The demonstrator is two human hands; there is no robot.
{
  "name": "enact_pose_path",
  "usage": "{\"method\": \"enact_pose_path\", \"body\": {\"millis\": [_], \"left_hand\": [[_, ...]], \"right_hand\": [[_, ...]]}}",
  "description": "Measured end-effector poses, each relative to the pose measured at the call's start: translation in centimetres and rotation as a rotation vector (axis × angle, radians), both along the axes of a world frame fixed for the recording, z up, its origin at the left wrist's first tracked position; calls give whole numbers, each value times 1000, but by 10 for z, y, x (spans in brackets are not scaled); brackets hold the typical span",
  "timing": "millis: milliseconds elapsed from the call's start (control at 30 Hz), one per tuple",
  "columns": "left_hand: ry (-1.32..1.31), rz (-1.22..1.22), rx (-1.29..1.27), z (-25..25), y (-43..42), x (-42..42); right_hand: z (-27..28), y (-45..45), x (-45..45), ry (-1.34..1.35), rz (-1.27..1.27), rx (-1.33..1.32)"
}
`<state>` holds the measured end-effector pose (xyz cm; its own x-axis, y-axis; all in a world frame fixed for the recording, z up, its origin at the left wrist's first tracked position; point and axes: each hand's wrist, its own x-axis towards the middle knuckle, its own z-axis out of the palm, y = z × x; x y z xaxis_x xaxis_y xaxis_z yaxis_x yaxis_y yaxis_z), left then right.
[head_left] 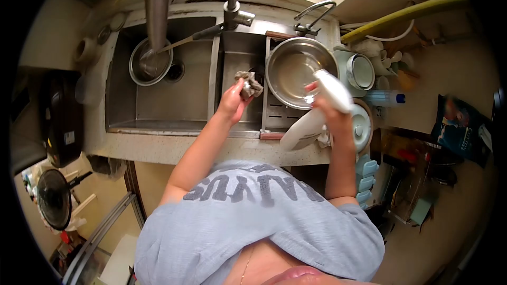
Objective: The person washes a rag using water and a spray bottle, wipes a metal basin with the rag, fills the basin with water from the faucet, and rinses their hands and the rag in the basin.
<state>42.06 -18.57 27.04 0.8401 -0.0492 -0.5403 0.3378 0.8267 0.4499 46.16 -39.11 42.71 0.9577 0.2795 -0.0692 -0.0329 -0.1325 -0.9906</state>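
Note:
My left hand [233, 102] is closed on a crumpled grey-brown cloth [249, 85], held over the narrow middle sink basin [236, 48]. On the right, my right hand [328, 110] grips a white bottle [335, 92], smeared a little by motion. The bottle is tilted, and its upper end overlaps the edge of a large steel bowl [289, 69] in this view. Just below that hand, a flat white thing with a rounded edge [302, 131] reaches over the counter edge; what it is I cannot make out.
A steel pot [138, 74] sits in the large left basin [174, 103], with a long-handled utensil [179, 43] leaning across it. A thick metal faucet [157, 10] hangs above. Stacked bowls [361, 70] and a clear bottle with a blue cap [385, 98] stand at the right.

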Motion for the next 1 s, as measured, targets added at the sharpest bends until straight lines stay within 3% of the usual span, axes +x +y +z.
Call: {"method": "enact_pose_path", "body": {"millis": [167,367,433,667,800,900,967,1000], "left_hand": [[80,2,56,-9,10,-1],[127,-17,98,-26,14,-1],[127,-17,101,-31,17,0],[188,31,90,-38,18,10],[179,41,92,-34,19,16],[161,45,47,-36,21,19],[152,56,26,-39,23,18],[149,61,30,-41,24,17]], "right_hand": [[60,-27,69,-301,-376,82],[58,-16,213,-652,-450,178],[51,-13,257,-772,-461,101],[21,38,344,-724,-662,154],[-10,38,400,-792,-534,76],[-20,48,408,-684,-483,191],[-36,38,431,-691,-380,227],[-44,35,443,-774,-453,257]]}}
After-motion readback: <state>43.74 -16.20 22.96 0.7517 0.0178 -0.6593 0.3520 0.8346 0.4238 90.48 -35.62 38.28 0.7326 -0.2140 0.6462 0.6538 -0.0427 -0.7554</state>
